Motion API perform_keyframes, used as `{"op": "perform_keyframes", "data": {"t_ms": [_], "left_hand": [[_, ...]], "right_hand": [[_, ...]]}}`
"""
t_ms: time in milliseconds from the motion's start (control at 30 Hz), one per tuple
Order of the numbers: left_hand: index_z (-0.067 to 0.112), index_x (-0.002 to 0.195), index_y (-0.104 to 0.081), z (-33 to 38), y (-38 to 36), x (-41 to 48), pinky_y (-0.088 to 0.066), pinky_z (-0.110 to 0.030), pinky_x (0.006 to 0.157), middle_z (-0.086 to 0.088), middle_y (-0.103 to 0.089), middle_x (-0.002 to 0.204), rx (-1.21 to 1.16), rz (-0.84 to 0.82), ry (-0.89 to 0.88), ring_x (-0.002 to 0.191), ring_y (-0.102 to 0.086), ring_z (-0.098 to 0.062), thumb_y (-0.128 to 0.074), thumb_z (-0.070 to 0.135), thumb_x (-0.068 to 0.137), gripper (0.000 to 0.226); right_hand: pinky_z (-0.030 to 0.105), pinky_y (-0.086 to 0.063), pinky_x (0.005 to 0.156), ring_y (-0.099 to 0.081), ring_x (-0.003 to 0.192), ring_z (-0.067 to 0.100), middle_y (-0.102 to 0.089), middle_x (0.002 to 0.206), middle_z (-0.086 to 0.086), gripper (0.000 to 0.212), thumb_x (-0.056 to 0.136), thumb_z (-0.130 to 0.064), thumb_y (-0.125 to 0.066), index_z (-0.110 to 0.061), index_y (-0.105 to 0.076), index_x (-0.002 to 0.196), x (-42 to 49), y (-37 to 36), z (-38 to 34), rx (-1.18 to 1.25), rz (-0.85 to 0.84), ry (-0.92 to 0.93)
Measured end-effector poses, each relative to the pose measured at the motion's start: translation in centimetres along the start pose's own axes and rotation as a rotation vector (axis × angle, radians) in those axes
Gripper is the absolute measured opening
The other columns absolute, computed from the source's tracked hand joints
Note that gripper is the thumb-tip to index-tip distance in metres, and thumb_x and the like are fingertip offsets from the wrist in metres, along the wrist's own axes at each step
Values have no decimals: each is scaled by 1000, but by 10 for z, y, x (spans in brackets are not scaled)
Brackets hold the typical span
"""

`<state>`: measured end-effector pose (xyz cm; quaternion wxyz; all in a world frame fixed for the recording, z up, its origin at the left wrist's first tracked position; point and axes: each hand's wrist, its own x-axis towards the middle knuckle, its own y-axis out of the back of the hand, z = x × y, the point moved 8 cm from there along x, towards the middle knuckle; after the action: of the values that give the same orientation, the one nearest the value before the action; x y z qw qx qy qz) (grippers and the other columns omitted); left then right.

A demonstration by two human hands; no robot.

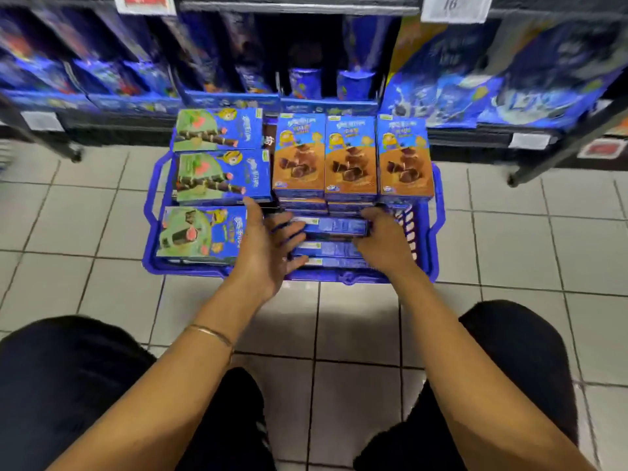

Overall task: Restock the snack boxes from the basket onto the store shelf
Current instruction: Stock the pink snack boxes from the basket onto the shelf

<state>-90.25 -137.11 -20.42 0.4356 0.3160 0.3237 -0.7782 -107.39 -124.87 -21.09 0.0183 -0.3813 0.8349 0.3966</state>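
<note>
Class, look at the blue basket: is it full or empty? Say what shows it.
Full: green boxes and brown boxes fill the blue basket up to its rim, with more stacked underneath.

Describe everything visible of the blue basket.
The basket is blue plastic, with a slotted wall and handles folded out at both sides. It sits on the tiled floor before the shelf, filled with green boxes, brown boxes and blue boxes. The left hand touches and the right hand grips a blue box inside it.

Snack boxes in basket — before shelf
</note>
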Motion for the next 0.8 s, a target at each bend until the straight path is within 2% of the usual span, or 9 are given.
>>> {"op": "perform_keyframes", "data": {"t_ms": [67,200,367,467,500,567,633,700,800], "left_hand": [[16,133,-61,-3,-3,-1,-52,-45,82,-12,-66,138,-2,-8,-1,132,-59,-28,-13,79,98,88],[14,131,-61,-5,-5,-16,-52,-46,79,-14,-66,137,-25,8,49,130,-59,-31,-13,75,101,83],[15,124,-64,-3,4,-22,-55,-44,86,-8,-73,120,-12,60,5,115,-68,-26,-23,68,106,70],[21,98,-62,-6,11,-31,-54,-36,79,0,-69,92,13,159,-46,90,-70,-18,-37,64,105,50],[23,92,-59,-9,9,-34,-54,-38,83,1,-65,90,11,140,-43,89,-68,-17,-42,67,102,49],[26,88,-60,-11,-3,-39,-54,-44,90,3,-63,94,-14,44,-46,101,-68,-18,-48,74,95,50],[30,95,-69,-2,-18,-42,-57,-44,86,6,-69,97,-46,-84,-108,109,-71,-21,-49,75,94,49],[25,123,-71,16,-31,-45,-59,-44,93,0,-76,119,-80,-221,-212,117,-71,-25,-43,72,98,60],[11,141,-62,41,-32,-43,-53,-51,106,-17,-66,140,-204,-339,-250,130,-64,-34,-44,67,101,71]], "right_hand": [[42,-52,96,-60,117,37,-67,123,16,38,85,-10,-67,-10,-63,122,9,-9,4,-229,-64,-3],[46,-53,94,-59,118,39,-62,128,15,39,86,-17,-72,-17,-67,124,4,-4,-2,-340,-42,2],[48,-55,89,-65,104,30,-67,114,13,29,89,-17,-75,-14,-70,117,-6,18,-15,67,-12,112],[29,-61,80,-67,99,24,-69,108,7,19,94,-23,-71,-22,-67,113,-26,38,-21,330,34,116],[27,-62,77,-69,97,20,-69,107,8,20,95,-27,-71,-21,-66,114,-34,41,-22,447,26,93],[35,-64,77,-74,97,19,-73,106,11,25,97,-29,-69,-14,-65,117,-45,38,-31,679,-31,63],[39,-63,78,-75,101,23,-76,106,9,21,99,-23,-66,-10,-65,115,-52,28,-47,839,-122,61],[37,-62,79,-74,104,25,-77,108,7,15,99,-22,-66,-13,-66,111,-55,16,-63,904,-223,87],[38,-61,85,-71,111,19,-75,115,-1,22,96,-44,-64,-29,-71,110,-49,4,-70,778,-305,140]]}}
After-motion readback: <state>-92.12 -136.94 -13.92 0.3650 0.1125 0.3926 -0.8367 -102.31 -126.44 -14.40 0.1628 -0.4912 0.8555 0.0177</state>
